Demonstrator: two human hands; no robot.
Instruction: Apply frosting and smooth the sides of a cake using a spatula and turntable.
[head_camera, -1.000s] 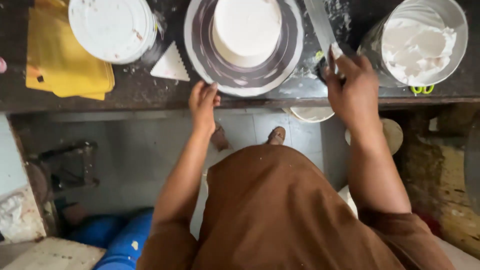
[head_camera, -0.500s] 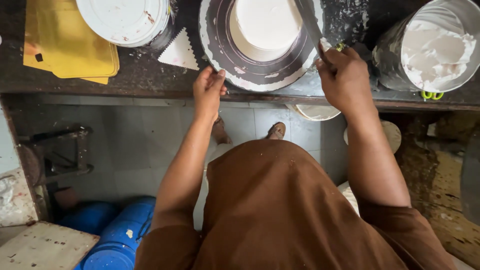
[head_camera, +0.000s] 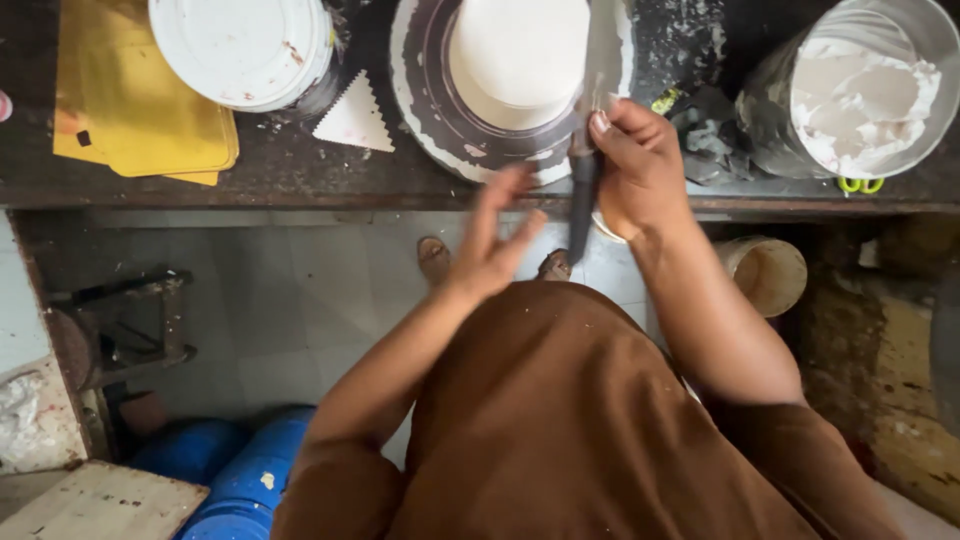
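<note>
A white frosted cake (head_camera: 520, 50) sits on a dark round turntable (head_camera: 425, 75) at the edge of a dark counter. My right hand (head_camera: 640, 165) grips a long palette knife (head_camera: 583, 190) with a black handle, its blade lying up along the cake's right side. My left hand (head_camera: 495, 240) is off the counter, blurred, with fingers spread, just below the turntable and beside the knife handle. It holds nothing.
A metal bowl of white cream (head_camera: 860, 90) stands at the right. White plates (head_camera: 245, 45), a white toothed scraper (head_camera: 352, 122) and yellow cake boards (head_camera: 135, 100) lie at the left. Below are a tiled floor, blue drums (head_camera: 230, 470) and a small bucket (head_camera: 768, 272).
My left hand has lifted off the counter edge and pulled back towards me. My right hand has drawn the knife nearer, handle pointing down. The view has shifted closer.
</note>
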